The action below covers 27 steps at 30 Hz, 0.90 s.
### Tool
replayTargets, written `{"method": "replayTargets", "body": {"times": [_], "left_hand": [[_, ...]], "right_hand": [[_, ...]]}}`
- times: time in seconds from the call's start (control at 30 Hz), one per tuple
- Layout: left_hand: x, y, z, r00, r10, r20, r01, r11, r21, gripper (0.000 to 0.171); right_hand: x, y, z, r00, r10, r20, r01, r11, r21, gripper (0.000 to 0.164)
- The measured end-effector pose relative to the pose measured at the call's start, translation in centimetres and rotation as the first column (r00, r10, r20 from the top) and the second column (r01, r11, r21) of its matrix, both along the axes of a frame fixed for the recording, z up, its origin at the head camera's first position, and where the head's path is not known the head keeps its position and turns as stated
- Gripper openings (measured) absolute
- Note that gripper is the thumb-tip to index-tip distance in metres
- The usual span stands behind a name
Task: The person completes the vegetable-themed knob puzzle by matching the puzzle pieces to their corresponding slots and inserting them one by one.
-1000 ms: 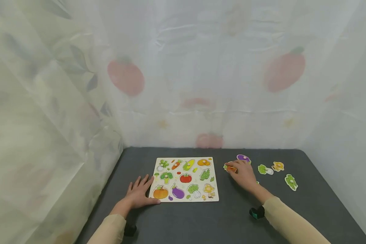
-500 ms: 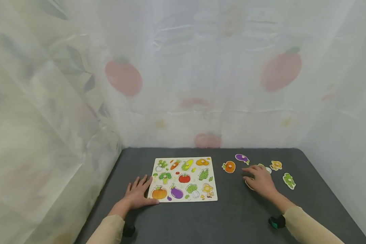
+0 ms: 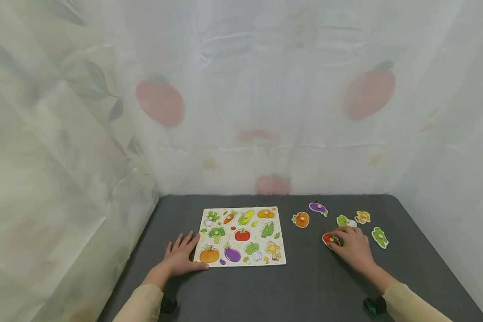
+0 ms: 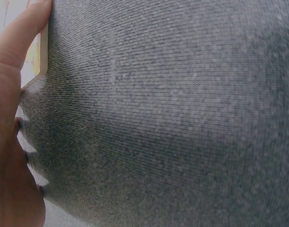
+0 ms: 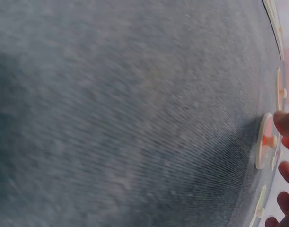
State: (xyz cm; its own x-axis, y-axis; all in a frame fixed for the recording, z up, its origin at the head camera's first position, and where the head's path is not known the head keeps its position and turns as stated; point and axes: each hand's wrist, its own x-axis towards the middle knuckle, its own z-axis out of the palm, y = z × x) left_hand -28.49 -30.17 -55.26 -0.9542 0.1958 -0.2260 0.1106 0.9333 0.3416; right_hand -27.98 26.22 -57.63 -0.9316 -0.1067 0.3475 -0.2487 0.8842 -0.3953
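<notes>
Evidently, a light, stiff and flat piece is being dealt with: the tomato piece (image 3: 327, 238), found at the fingertips of the right hand (image 3: 354, 248), on that hand's inner side. Little weight is to be expected from so thin a board cutout, and little give; its printed face is probably smooth enough to slip under a fingertip, though hardly fragile. It is best taken by the small knob (image 5: 271, 141) on its face (the rim, being thin, would be harder to get under). The right hand's thumb and fingers are bent toward the piece, but whether the knob is pinched or only neared cannot be told. The left hand (image 3: 179, 258) is laid flat with fingers spread and nothing grasped, its thumb set against the near edge of the puzzle board (image 3: 241, 263), which is placed just inward of it. Part of the tomato piece is covered by the right fingers, and whether it is lifted at all is not made clear. In the left wrist view only a corner of the board is caught beside the thumb; in the right wrist view the fingers are cut off by the frame's edge.
</notes>
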Motion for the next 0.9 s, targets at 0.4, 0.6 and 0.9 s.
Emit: {"method": "replayTargets", "body": {"times": [0.4, 0.6, 0.9], "left_hand": [[-0.3, -0.4, -1.0, 1.0, -0.013, -0.007, 0.014, 1.0, 0.017, 0.124], [-0.5, -0.7, -1.4, 0.999, -0.013, -0.034, 0.014, 1.0, 0.023, 0.125], [-0.3, -0.6, -1.3, 0.999, -0.017, -0.038, 0.018, 0.999, 0.036, 0.125]], "right_hand": [[0.6, -0.1, -0.5, 0.984, -0.172, 0.036, 0.174, 0.983, -0.063, 0.029], [1.0, -0.4, -0.8, 0.956, -0.21, 0.202, 0.245, 0.955, -0.165, 0.038], [1.1, -1.0, -0.6, 0.928, -0.252, 0.275, 0.319, 0.918, -0.237, 0.039]]}}
